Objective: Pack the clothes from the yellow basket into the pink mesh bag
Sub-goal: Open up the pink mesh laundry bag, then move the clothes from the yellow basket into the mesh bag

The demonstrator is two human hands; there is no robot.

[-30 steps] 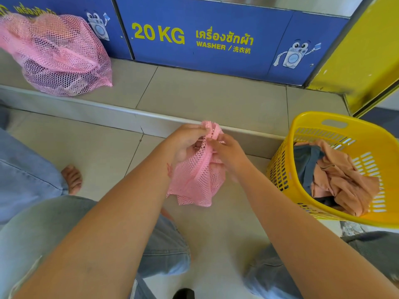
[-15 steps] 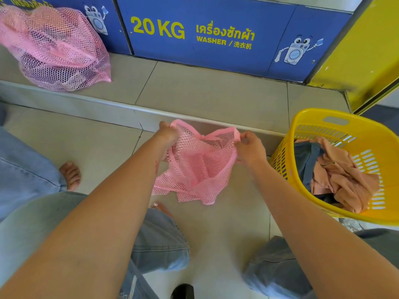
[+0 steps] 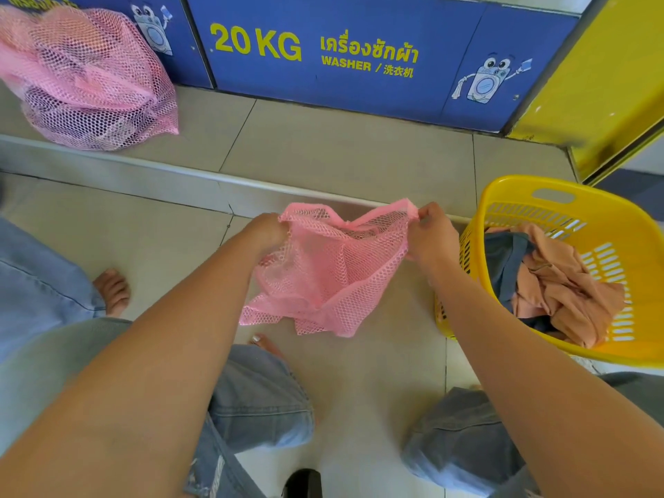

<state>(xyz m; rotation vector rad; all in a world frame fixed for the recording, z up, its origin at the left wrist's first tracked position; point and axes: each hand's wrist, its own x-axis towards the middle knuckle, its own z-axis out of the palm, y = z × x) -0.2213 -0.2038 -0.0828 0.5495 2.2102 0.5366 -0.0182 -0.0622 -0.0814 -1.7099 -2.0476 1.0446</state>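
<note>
An empty pink mesh bag (image 3: 334,274) hangs in front of me, its mouth stretched wide between my hands. My left hand (image 3: 267,231) grips the left rim and my right hand (image 3: 429,233) pinches the right rim. The bag's bottom droops just above the tiled floor. To the right stands the yellow basket (image 3: 639,224), holding a peach garment (image 3: 560,282) and a dark blue-grey garment (image 3: 503,260) crumpled together. My right hand is close to the basket's left wall.
A second pink mesh bag (image 3: 90,80), full of clothes, sits on the raised step at the far left. Blue washer panels (image 3: 341,48) line the back. Another person's bare foot (image 3: 113,289) and jeans are at left. My knees are below.
My hands have pulled apart, spreading the bunched bag's mouth wide open. The right hand has moved toward the basket.
</note>
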